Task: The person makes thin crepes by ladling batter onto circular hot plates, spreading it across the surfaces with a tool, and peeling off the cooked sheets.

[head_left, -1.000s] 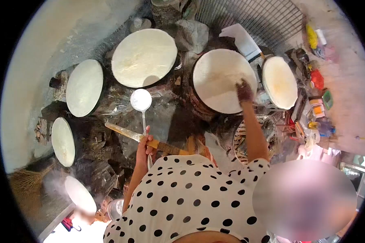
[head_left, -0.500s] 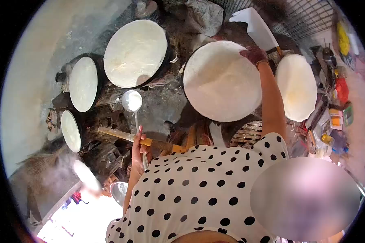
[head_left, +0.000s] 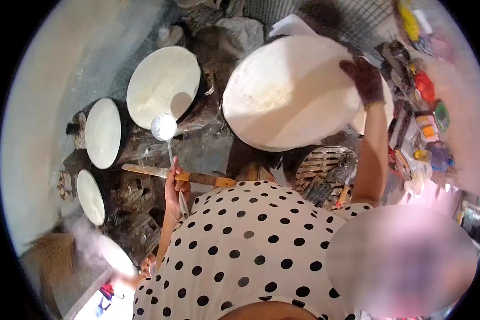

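Observation:
My right hand [head_left: 364, 80], in a dark glove, is closed on the right edge of a large round white flatbread [head_left: 282, 98]. The flatbread partly covers another pale round sheet [head_left: 361, 121] at its right. My left hand [head_left: 177, 186] is wrapped round the handle of a ladle [head_left: 170, 152], whose bowl holds white batter [head_left: 167, 127]. The same hand also holds a long flat wooden stick [head_left: 144, 170] crosswise. Beyond the ladle lies a griddle covered with a white round [head_left: 157, 80].
More white rounds run down the left: one upper [head_left: 103, 133], one lower [head_left: 90, 197], and one with steam [head_left: 117, 256]. A slatted round grate [head_left: 317, 160] lies near my right arm. Bottles and packets [head_left: 429, 128] crowd the right wall. A wire mesh [head_left: 357, 24] stands behind.
My right hand has moved right with the large flatbread, which now looks bigger and overlaps the right-hand round. More of the grate shows. My left hand still holds the ladle and stick.

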Demonstrator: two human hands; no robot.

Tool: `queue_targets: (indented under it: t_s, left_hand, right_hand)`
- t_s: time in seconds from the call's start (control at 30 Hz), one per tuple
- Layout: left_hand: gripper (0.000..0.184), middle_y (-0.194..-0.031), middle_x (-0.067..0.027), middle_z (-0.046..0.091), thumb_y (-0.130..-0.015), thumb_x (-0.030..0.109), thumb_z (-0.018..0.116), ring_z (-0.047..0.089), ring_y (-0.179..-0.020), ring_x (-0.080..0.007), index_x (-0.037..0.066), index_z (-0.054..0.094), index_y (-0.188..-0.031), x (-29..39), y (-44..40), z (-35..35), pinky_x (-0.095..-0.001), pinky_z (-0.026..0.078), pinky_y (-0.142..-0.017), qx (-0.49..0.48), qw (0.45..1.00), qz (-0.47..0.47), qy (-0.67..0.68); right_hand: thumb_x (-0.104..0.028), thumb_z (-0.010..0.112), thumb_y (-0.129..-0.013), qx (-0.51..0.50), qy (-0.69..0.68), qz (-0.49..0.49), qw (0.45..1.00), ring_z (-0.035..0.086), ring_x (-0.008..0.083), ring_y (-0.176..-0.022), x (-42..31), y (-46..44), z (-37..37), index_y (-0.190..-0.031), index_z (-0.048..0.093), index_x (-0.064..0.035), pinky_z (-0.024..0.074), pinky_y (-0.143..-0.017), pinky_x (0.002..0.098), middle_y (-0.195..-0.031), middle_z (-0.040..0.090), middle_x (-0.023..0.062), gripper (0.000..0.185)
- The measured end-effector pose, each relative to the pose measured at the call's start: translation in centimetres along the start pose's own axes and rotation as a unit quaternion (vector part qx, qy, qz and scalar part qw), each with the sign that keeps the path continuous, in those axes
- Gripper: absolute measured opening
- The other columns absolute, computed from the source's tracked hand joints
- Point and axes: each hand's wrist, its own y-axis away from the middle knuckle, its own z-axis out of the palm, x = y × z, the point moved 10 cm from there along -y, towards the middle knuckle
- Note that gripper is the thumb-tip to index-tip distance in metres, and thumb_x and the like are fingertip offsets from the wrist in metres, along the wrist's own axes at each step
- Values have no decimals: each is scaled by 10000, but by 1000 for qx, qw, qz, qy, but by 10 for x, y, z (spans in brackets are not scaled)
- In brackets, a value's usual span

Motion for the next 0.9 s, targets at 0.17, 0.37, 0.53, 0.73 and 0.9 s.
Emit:
queue_targets:
  t_s: [0.17,0.37,0.53,0.73,0.9]
  left_hand:
    - [364,-782,64,511,-999,232,455,326,-464,-4,107,436,-1340,0,0,23,-175,365,-418,-46,996,-13,-71]
    - [363,-844,34,554,-1016,212,393,401,-459,-15,49,400,-1340,-8,-8,34,-191,443,-396,-96,993,-4,-75]
    - [451,-807,46,544,-1001,233,437,367,-442,-9,76,330,-1410,-17,-5,22,-186,388,-380,-2,996,-15,-92]
    - [392,-840,17,555,-1011,184,384,407,-440,-41,70,359,-1386,-30,3,17,-179,434,-362,-4,999,-34,-14]
    - [369,-874,-47,592,-1016,180,358,460,-430,-76,45,371,-1359,-31,16,16,-240,511,-397,-37,998,-12,43]
  right_hand:
    - [-264,521,-890,144,359,-47,921,530,295,-1162,81,-4,-126,-1215,591,-190,419,-982,374,-1277,548,158,341]
    - [-163,486,-875,215,151,-48,964,544,265,-1132,71,82,-148,-1160,605,-123,439,-951,385,-1227,576,116,312]
    - [-147,496,-834,287,374,-139,871,592,267,-789,21,155,-27,-993,642,-128,478,-683,418,-932,650,100,217]
    - [-199,493,-844,203,283,95,932,583,236,-917,205,148,86,-962,627,-149,459,-769,378,-957,590,58,186]
    - [-154,460,-890,-32,318,226,920,530,244,-1166,251,144,105,-1236,564,-168,420,-977,414,-1282,549,26,362]
